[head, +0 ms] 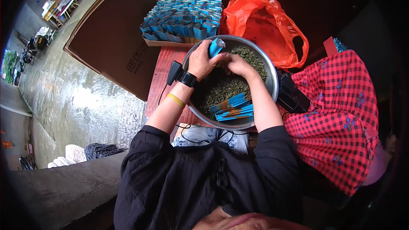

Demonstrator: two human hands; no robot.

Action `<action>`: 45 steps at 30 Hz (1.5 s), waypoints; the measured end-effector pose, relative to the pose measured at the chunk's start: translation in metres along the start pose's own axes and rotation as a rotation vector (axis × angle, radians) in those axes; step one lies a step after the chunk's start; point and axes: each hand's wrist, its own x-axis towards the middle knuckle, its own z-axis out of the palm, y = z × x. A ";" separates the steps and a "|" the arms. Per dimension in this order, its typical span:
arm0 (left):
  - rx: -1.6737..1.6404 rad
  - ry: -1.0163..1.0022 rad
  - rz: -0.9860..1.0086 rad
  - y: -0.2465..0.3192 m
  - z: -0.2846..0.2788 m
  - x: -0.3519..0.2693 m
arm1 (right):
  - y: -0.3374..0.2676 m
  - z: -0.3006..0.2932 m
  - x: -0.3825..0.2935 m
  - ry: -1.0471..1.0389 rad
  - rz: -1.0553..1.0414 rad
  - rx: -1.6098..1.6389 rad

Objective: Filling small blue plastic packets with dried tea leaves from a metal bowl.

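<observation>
My left hand (201, 59) grips a small blue foil packet (216, 47) over the back left of a round metal basin (274, 84). The packet's top is open, its silvery inside showing. Dried green leaves (227, 86), like tea, lie in the basin. My right hand (239, 65) reaches down at the leaves beside the packet. Its fingertips are blurred and partly hidden, so whether they hold leaves cannot be told. Several flat blue-and-orange packets (235, 110) rest in a fanned pile on the leaves at the basin's near side.
Behind the basin, a shallow cardboard box (164, 43) is packed with upright blue packets (182, 19). Next to it sits a red plastic bag (265, 28). The reddish wooden table (164, 76) borders a large cardboard carton (108, 32). Red checked cloth (338, 102) and a black device (292, 94) are at right.
</observation>
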 end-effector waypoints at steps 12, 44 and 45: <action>0.110 -0.126 0.086 0.002 0.004 -0.003 | -0.030 -0.022 -0.024 0.759 -0.437 0.150; 0.027 -0.097 -0.076 0.006 -0.004 0.001 | 0.000 -0.021 0.000 0.396 -0.175 -0.030; 0.031 -0.106 -0.074 0.006 -0.004 0.001 | -0.001 -0.026 -0.003 0.520 -0.161 -0.026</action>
